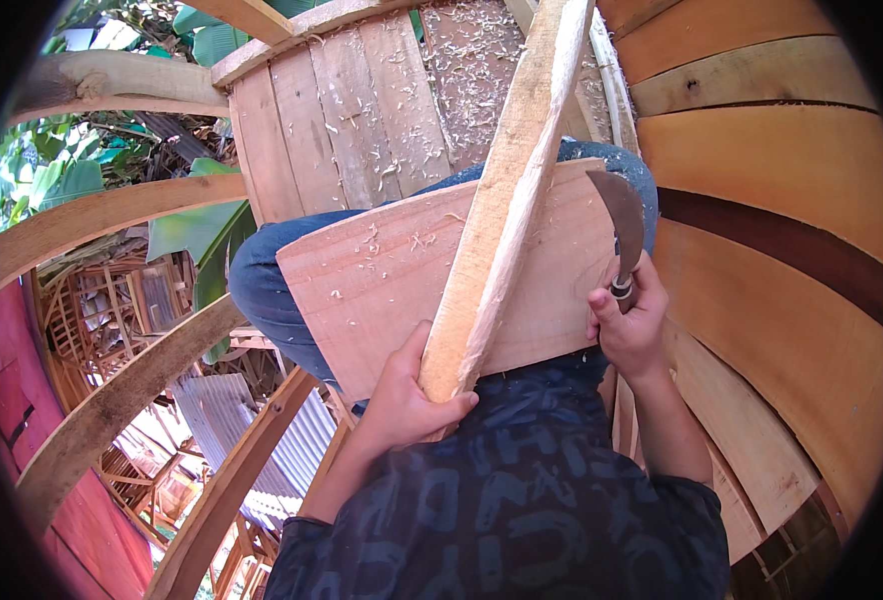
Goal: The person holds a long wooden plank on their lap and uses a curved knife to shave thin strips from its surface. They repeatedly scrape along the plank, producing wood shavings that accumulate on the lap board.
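A long pale strip of wood (507, 200) slants from my body up past the top of the view, its right edge roughly whittled. My left hand (407, 390) grips its near end, thumb across the top. Under the strip, a broad wooden board (382, 270) lies across my lap with a few curled shavings on it. In my right hand (634, 315) is a curved knife (622, 215), held by its dark handle with a metal collar. Its hooked blade points up and away, apart from the strip, over the board's right end.
Shavings (472, 60) litter the plank floor (312, 130) ahead. A plank wall (772, 170) rises close on my right. On the left, spaced wooden rails (112, 210) border a drop, with corrugated metal sheets (227, 420) and banana leaves (202, 225) beyond.
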